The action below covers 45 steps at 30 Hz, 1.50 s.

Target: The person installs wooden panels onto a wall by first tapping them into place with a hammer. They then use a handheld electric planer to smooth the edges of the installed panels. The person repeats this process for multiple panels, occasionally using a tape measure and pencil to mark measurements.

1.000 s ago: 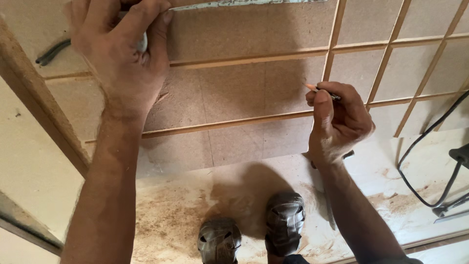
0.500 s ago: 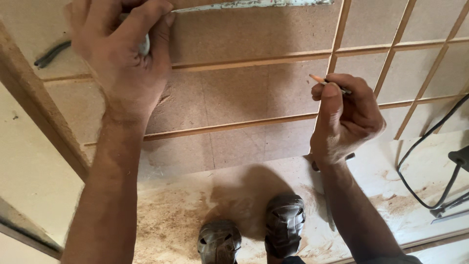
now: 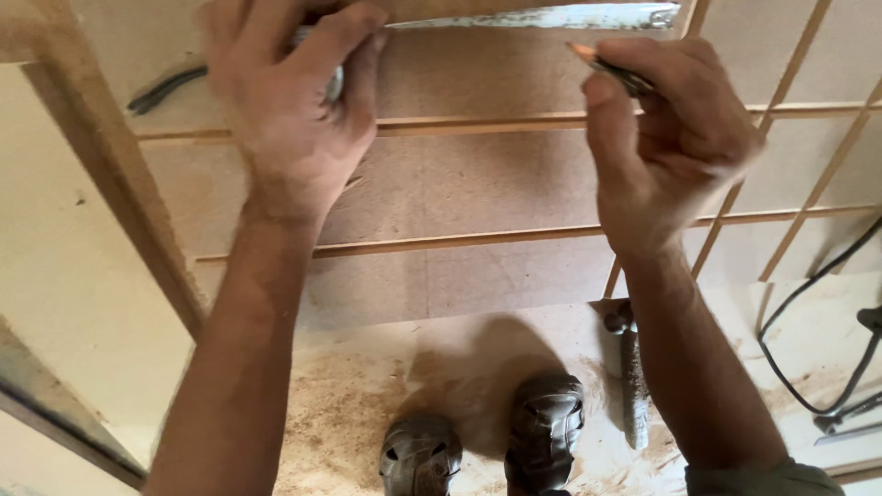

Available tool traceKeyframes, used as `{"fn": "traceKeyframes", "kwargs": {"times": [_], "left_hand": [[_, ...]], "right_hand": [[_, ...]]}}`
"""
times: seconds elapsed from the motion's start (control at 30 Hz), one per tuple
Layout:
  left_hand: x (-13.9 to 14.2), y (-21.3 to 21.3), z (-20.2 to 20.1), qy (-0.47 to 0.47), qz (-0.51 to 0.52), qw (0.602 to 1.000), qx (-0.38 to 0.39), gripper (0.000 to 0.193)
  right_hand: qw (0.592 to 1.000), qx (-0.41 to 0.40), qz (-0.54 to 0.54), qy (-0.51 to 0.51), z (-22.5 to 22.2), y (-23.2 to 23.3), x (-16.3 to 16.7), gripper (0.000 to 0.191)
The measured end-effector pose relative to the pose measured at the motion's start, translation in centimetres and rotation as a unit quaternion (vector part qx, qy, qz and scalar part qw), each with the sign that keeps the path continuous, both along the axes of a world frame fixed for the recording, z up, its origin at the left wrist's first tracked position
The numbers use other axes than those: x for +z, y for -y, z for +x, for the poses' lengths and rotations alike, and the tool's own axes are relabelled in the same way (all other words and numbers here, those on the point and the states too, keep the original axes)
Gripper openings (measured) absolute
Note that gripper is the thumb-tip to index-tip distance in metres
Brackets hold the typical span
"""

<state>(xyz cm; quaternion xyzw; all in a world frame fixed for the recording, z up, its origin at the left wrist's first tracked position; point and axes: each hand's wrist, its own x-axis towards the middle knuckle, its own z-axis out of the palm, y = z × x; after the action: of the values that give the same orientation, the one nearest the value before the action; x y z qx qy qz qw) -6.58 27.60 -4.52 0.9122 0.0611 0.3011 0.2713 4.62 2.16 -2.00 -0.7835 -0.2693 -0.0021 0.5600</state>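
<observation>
Up near the top edge of the view, a long, pale metal ruler (image 3: 533, 16) lies flat across a brown fibreboard panel (image 3: 459, 184), running left to right. The left hand (image 3: 294, 110) is pressed down over the ruler's left end, fingers curled around it and the thumb spread toward the right, so it is closed on the ruler and pinning it to the board. The right hand (image 3: 671, 138) is closed in a writing grip on a pencil (image 3: 611, 66), whose sharpened tip points left and sits just below the ruler's lower edge, near the board; whether it touches cannot be told. Thin wooden strips (image 3: 478, 122) cross the panel in horizontal and upright lines, forming a grid. To mark well, it seems wise to keep steady weight on the ruler so it cannot creep, and to hold the pencil tip tight against its edge. Below the panel, a dusty floor (image 3: 367, 395) spread with sawdust shows two dark sandals (image 3: 487, 441), a hammer (image 3: 632, 386) lying just beside the right forearm, and a black cable (image 3: 808, 303) looping at the right.
</observation>
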Motion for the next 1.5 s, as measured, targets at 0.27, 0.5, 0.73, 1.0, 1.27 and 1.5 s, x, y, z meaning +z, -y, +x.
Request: {"fn": "traceKeyframes", "kwargs": {"times": [0.27, 0.5, 0.73, 1.0, 1.27, 1.5], "left_hand": [[0.0, 0.0, 0.1, -0.01, -0.004, 1.0, 0.009, 0.019], [0.1, -0.1, -0.3, -0.038, -0.019, 0.999, 0.012, 0.018], [-0.2, 0.0, -0.5, -0.036, -0.011, 0.999, 0.016, 0.023], [-1.3, 0.2, -0.5, -0.027, 0.014, 0.999, 0.028, 0.023], [-1.0, 0.1, -0.9, -0.036, 0.004, 0.999, 0.023, 0.022], [-0.7, 0.1, -1.0, -0.05, -0.005, 0.998, 0.025, 0.022]], "right_hand": [[0.992, 0.114, -0.06, 0.005, 0.1, -4.4, -3.0, 0.01], [0.984, 0.088, -0.119, 0.099, -0.4, -5.7, -3.6, 0.005], [0.98, 0.104, -0.115, 0.126, -0.1, -5.9, -3.7, 0.005], [0.981, 0.1, -0.106, 0.125, -0.1, -5.8, -4.4, 0.007], [0.981, 0.082, -0.124, 0.126, -0.2, -5.6, -4.7, 0.007], [0.992, 0.055, -0.038, 0.106, 0.1, -5.4, -5.2, 0.006]]}}
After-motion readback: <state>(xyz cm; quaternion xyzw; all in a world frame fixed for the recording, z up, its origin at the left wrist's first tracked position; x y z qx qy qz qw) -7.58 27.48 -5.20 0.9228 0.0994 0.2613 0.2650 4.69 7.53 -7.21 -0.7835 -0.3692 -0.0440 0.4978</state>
